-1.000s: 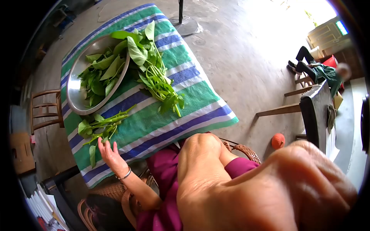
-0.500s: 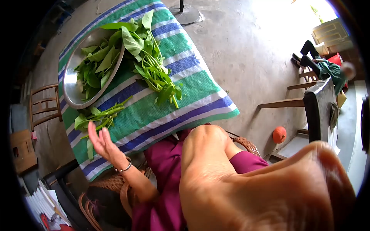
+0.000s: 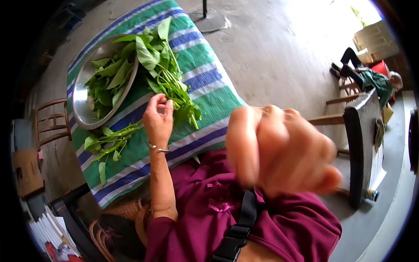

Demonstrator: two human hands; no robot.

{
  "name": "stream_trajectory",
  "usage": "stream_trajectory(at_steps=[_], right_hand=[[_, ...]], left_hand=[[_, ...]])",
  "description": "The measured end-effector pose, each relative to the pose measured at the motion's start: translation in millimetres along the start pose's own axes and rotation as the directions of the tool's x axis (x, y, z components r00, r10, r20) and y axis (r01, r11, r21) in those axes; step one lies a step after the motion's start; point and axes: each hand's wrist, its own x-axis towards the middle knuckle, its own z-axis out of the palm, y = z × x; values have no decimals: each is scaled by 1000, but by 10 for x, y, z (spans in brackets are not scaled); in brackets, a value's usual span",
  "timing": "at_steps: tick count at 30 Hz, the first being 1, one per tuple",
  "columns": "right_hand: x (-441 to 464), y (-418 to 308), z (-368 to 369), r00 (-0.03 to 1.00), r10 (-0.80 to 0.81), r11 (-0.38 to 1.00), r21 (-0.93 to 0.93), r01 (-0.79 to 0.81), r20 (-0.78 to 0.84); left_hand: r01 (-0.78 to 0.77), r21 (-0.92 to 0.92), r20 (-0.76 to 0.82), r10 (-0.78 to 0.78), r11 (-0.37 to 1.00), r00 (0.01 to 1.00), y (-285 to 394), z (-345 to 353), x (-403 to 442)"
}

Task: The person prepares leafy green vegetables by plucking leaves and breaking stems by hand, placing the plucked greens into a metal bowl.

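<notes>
My left hand, with a silver bangle at the wrist, reaches over the table to the stems of a bunch of leafy greens. Its fingers are bent, with thumb and forefinger slightly apart at the bunch's edge; I cannot tell whether they touch it. My right hand is raised close to the camera, blurred, fingers curled into a loose fist with nothing visible in them. A steel bowl of picked leaves stands left of the bunch. A smaller pile of stems lies below the bowl.
A green, blue and white striped cloth covers the table. A wooden chair stands at the far left. On the right are a dark-edged piece of furniture and a seated person. A wicker seat is below left.
My left hand has moved right from beside the small stem pile to the large bunch, its fingers now more bent. My right arm has swung, bringing the curled hand into view before the camera.
</notes>
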Motion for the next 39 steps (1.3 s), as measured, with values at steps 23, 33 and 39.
stream_trajectory(at_steps=[23,33,39], right_hand=[[-1255,126,-1336,392,791,-267,-841,-471,-470],[-1109,5,-1503,273,740,126,-272,-954,-614],[-1132,66,-1338,403,734,160,-438,-884,-546]], left_hand=[[83,-97,50,-79,992,996,-28,199,74],[228,-473,158,-172,851,972,-66,100,69],[97,-64,74,-92,993,993,2,165,123]])
